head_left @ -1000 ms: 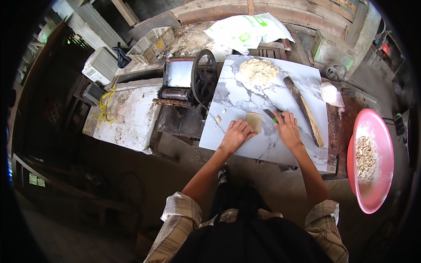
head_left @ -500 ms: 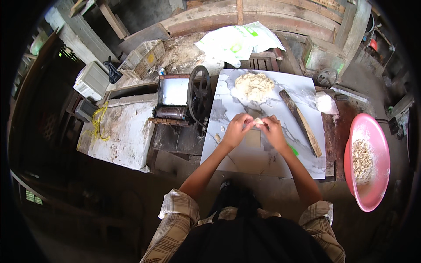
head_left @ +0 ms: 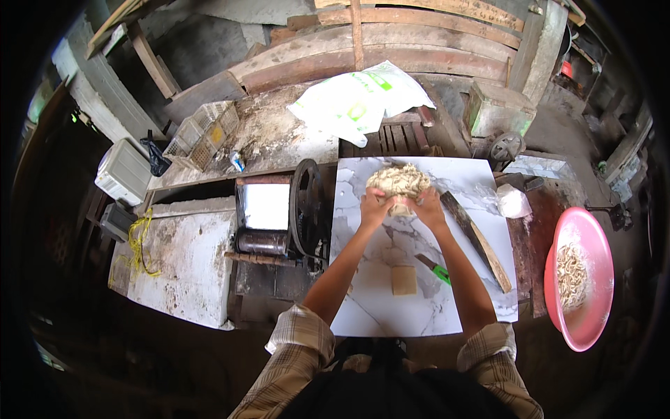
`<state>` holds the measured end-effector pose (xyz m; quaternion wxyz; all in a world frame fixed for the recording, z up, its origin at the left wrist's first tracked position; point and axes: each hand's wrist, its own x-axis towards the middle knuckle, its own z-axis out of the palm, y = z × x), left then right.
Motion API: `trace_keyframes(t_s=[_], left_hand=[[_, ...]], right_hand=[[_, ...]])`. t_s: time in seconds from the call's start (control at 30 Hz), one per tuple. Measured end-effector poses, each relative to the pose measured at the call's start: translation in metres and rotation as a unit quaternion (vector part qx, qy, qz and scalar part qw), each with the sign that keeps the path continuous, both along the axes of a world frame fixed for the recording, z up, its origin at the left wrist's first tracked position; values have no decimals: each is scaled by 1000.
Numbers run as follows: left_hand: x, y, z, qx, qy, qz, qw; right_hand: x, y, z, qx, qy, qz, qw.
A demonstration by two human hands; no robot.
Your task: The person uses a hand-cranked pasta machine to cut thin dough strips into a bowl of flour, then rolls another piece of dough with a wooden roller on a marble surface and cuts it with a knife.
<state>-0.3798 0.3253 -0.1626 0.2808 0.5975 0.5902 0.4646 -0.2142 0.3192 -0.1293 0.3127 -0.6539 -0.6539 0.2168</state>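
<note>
A rough lump of pale dough (head_left: pixel 399 179) lies at the far middle of the marbled white board (head_left: pixel 370 307). My left hand (head_left: pixel 375 205) grips its near left edge, fingers bent into the dough. At the near right edge my right hand (head_left: pixel 426 207) takes hold likewise, thumbs facing each other across a small bulge of dough. Closer to me on the board are a flat tan square piece (head_left: pixel 403 280) and a green-handled utility knife (head_left: pixel 435 269), its blade pointing up-left. A long wooden stick (head_left: pixel 477 241) slants beside my right forearm.
A hand-cranked roller machine (head_left: pixel 264 242) with a big wheel (head_left: pixel 305 209) stands left of the board. On the right is a pink basin (head_left: pixel 601 307) holding floury dough strips (head_left: pixel 572 278). Behind lie a white sack (head_left: pixel 363 101) and a plastic crate (head_left: pixel 202 134). A white bag (head_left: pixel 513 202) sits beside the board.
Both hands have moved away from me, from the middle of the board to the dough lump. The small dough piece between their fingers no longer shows separately. The view has shifted.
</note>
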Motion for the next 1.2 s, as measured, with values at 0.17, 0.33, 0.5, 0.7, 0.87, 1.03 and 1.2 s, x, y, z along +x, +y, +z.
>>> trace_keyframes(t_s=[0.17, 0.33, 0.5, 0.7, 0.87, 1.03, 1.2], left_hand=[[-7, 2, -10, -46, -7, 6, 999], [-3, -61, 13, 104, 77, -8, 992], [-16, -161, 27, 168, 277, -131, 937], [-16, -196, 16, 148, 338, -127, 921], [-14, -193, 23, 145, 321, -127, 927], [-13, -184, 26, 133, 234, -131, 954], [-5, -179, 17, 144, 220, -117, 958]], right_hand=[[-20, -16, 3, 30, -19, -58, 998], [-27, -78, 6, 213, -115, 41, 969], [-13, -167, -5, 172, -224, 154, 947], [-7, -193, -12, 156, -254, 137, 945], [-7, -191, -13, 180, -210, 131, 952], [-7, -183, -21, 180, -172, 125, 960], [-2, -178, -27, 212, -181, 128, 952]])
